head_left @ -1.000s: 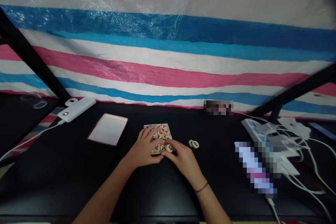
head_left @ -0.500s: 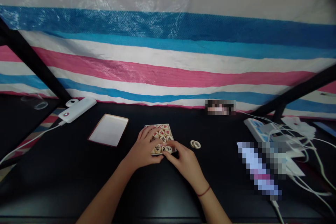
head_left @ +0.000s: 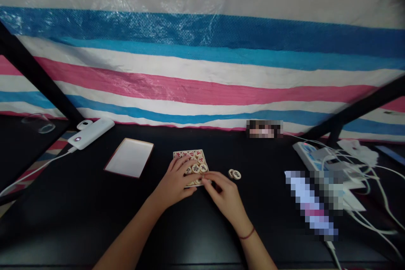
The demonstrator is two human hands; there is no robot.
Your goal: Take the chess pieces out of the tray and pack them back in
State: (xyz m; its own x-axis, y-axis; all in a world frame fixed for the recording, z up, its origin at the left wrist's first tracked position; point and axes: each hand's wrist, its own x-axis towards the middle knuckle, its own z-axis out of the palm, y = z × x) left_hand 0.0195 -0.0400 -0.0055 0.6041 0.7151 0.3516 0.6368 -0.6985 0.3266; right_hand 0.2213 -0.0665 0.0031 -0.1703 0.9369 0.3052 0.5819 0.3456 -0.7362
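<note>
- The person's left hand (head_left: 174, 183) lies open, fingers spread over round game pieces (head_left: 196, 168) filling a shallow box (head_left: 206, 161).
- The right hand (head_left: 224, 198) has thumb and fingertips together at the box's near right corner; whether they pinch a piece cannot be told.
- Two loose pieces (head_left: 236, 174) (overlapping) lie right of it.
- A white-lined tray (head_left: 129, 158) sits left.

The far side is covered by a striped plastic sheet (head_left: 190, 65) — white, blue and pink — crossed at left and right by slanted black bars (head_left: 41, 78); light is reflected off sheet and black tabletop (head_left: 190, 236).
</note>
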